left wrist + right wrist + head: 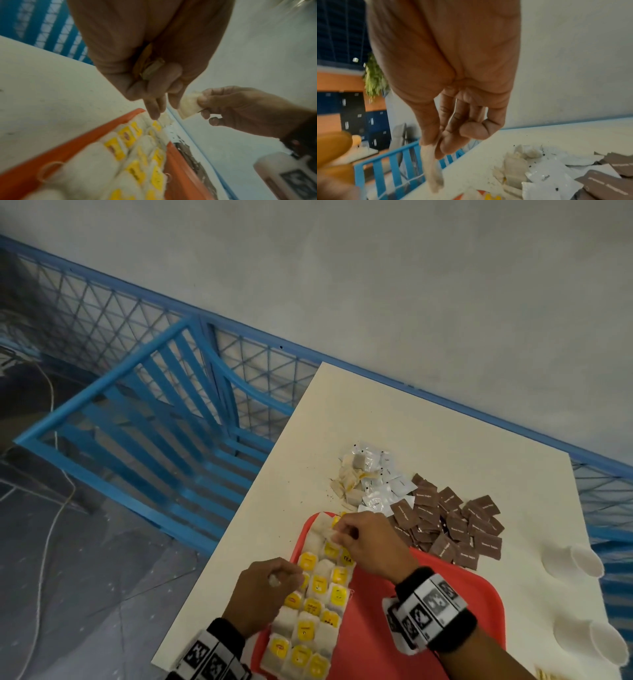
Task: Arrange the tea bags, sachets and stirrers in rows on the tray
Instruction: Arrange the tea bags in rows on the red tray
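Two rows of white paper tea bags with yellow tags (pixel 317 601) already lie side by side along the left edge of the red plastic tray (pixel 394 628) — roughly nine or ten bags a row, the far ones too overlapped for an exact count. Step in hand, by judgement: filling the far end of the second row. Right hand (pixel 368 542), thumb and forefinger closed in a pinch on one loose tea bag (pixel 189 106), holds it just above the far left corner of the tray. Left hand (pixel 265 590), fingers curled, grips a small pale bundle (probably more bags; contents not clear) and points one finger down toward the row's far end. Next move calls for lowering the bag flat, square with its neighbours, tag up. Unsorted stock on the cream tabletop (pixel 428 433), beyond the tray: one small heap of spare tea bags (pixel 347 481); about eight white foil sachets (pixel 380 491); some twenty brown paper sugar sachets (pixel 448 522), overlapping. Two white paper cups (pixel 589 559) lie at the right edge — stirrers barely show at the lower right corner, uncountable.
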`<action>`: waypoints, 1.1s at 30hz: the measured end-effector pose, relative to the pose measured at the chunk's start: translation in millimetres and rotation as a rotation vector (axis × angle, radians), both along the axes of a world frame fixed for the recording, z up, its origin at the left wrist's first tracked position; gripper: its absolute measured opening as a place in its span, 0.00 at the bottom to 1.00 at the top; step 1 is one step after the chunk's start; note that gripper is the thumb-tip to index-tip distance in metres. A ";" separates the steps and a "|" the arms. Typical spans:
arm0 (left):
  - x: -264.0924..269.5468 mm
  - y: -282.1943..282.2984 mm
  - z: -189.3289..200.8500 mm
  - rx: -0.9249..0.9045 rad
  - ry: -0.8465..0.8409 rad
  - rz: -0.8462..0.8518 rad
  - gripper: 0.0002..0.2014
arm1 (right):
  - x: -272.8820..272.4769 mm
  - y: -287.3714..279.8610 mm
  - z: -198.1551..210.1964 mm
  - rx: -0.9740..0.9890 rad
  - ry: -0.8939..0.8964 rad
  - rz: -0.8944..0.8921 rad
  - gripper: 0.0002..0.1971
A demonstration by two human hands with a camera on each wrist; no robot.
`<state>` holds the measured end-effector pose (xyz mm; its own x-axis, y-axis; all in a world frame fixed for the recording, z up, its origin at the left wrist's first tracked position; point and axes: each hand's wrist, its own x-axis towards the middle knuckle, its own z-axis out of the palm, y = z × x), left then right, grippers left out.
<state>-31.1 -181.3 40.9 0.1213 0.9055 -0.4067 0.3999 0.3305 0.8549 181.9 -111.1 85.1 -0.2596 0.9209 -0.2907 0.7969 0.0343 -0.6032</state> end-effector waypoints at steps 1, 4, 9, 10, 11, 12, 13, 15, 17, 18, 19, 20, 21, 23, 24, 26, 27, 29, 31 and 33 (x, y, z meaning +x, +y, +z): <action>-4.0 0.8 -3.8 0.011 0.036 -0.018 0.02 | -3.7 7.1 -8.6 -0.031 -0.028 0.005 0.04; -14.1 3.8 -11.1 0.029 0.107 -0.043 0.03 | -15.1 19.5 -27.6 -0.229 -0.032 0.086 0.08; -19.6 16.8 -23.1 0.063 0.148 -0.053 0.09 | -27.7 31.5 -51.8 -0.342 -0.008 0.088 0.02; -18.5 19.3 -25.1 0.079 0.156 -0.065 0.10 | -28.7 32.5 -57.3 -0.330 -0.034 0.059 0.04; -16.9 21.3 -27.1 0.097 0.162 -0.076 0.10 | -29.6 32.7 -63.1 -0.311 -0.057 0.031 0.06; -15.0 23.1 -29.0 0.116 0.165 -0.081 0.09 | -30.7 32.7 -67.9 -0.286 -0.078 0.010 0.06; -12.5 24.7 -30.8 0.127 0.164 -0.082 0.07 | -31.2 32.7 -71.7 -0.261 -0.097 -0.004 0.05; -6.7 28.2 -33.8 0.134 0.169 -0.081 0.04 | -31.1 32.2 -74.1 -0.227 -0.116 -0.027 0.03; -0.7 31.8 -37.1 0.130 0.185 -0.100 0.03 | -31.1 33.0 -74.5 -0.200 -0.130 -0.054 0.06; 1.8 33.4 -39.5 0.125 0.194 -0.111 0.03 | -31.6 33.3 -73.8 -0.187 -0.143 -0.058 0.06; 4.1 34.8 -42.6 0.123 0.205 -0.122 0.02 | -31.5 33.6 -73.4 -0.180 -0.147 -0.062 0.07; 6.8 36.3 -45.5 0.120 0.220 -0.137 0.04 | -31.0 33.5 -73.5 -0.174 -0.139 -0.066 0.08; 9.0 37.2 -49.3 0.113 0.238 -0.159 0.06 | -30.7 33.0 -73.7 -0.174 -0.131 -0.073 0.09; 11.5 36.5 -57.6 0.078 0.289 -0.219 0.12 | -31.8 31.7 -75.3 -0.167 -0.125 -0.077 0.10; 13.2 36.6 -60.0 0.058 0.320 -0.247 0.14 | -31.1 31.1 -76.9 -0.153 -0.120 -0.079 0.10; 15.3 35.9 -63.9 0.038 0.360 -0.272 0.17 | -30.0 29.7 -78.5 -0.129 -0.110 -0.084 0.07; 15.8 35.2 -65.5 0.037 0.367 -0.268 0.17 | -30.3 29.1 -79.1 -0.123 -0.116 -0.084 0.05; 16.1 35.1 -65.8 0.031 0.382 -0.260 0.17 | -30.7 28.2 -79.0 -0.125 -0.143 -0.073 0.05; 15.5 36.0 -58.6 0.033 0.373 -0.247 0.17 | -30.9 27.2 -76.2 -0.113 -0.149 -0.065 0.07; 14.0 36.7 -45.4 0.047 0.270 -0.187 0.17 | -29.1 26.0 -67.9 -0.065 -0.107 -0.068 0.09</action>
